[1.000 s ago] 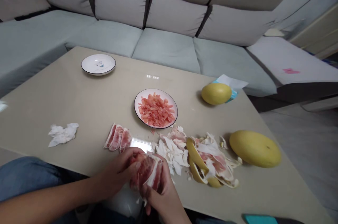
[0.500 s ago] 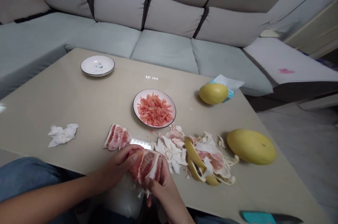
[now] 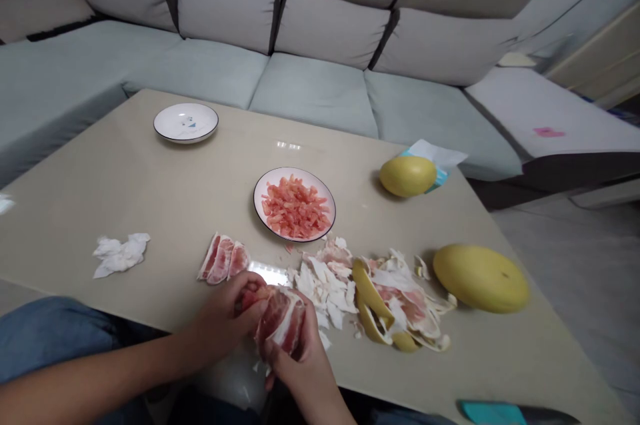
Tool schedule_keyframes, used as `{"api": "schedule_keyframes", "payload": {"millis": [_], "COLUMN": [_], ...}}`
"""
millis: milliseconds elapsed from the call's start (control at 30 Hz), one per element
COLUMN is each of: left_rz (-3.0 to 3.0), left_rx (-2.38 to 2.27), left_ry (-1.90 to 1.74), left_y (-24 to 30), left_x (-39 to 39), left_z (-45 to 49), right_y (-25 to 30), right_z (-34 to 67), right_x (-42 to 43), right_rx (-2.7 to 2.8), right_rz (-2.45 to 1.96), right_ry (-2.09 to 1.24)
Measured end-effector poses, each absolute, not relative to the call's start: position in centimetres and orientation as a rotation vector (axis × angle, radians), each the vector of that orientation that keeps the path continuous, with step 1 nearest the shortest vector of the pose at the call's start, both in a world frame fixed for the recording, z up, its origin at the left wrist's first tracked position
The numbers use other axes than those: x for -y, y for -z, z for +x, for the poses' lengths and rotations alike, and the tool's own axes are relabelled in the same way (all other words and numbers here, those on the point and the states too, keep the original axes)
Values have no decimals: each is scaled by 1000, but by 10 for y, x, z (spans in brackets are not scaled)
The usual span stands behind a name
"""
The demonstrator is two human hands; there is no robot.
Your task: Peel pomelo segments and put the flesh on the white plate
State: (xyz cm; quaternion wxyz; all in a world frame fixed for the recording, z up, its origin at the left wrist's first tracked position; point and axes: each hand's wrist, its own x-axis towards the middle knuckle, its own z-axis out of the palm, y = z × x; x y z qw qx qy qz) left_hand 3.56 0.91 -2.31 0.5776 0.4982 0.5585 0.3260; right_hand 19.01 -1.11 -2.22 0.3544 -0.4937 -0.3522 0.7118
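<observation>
Both hands grip a peeled pink pomelo chunk [image 3: 280, 318] at the table's near edge. My left hand [image 3: 223, 318] clasps its left side, thumb and fingers curled onto the flesh. My right hand [image 3: 295, 361] holds it from below and the right, fingers wrapped round. Just beyond lie a few separated pomelo segments [image 3: 223, 259]. A plate of pink pomelo flesh [image 3: 294, 205] stands further back at the middle. A heap of white pith and yellow peel [image 3: 370, 295] lies to the right of my hands.
Two whole yellow pomelos, one near [image 3: 480, 278] and one far [image 3: 407, 175], sit on the right. An empty white plate [image 3: 186, 123] stands at the back left, a crumpled tissue [image 3: 120, 253] at the left. A teal-handled knife [image 3: 493, 413] lies at the near right edge. A grey sofa [image 3: 310, 71] rings the table.
My hands have shifted slightly on the pomelo chunk, working it apart; the left thumb now presses further in. Nothing else on the table has moved.
</observation>
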Motion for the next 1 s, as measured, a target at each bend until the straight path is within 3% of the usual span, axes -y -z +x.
{"api": "schedule_keyframes", "payload": {"millis": [733, 1000], "left_rz": [856, 897], "left_rx": [-1038, -1088], "left_ry": [-828, -832], "left_y": [25, 31], "left_x": [-10, -10], "left_z": [31, 32], "right_y": [15, 25], "right_z": [207, 198], "right_x": [3, 4], "right_rx": [682, 872], "right_rz": [-1015, -1176], "right_ry": [-2097, -1906]}}
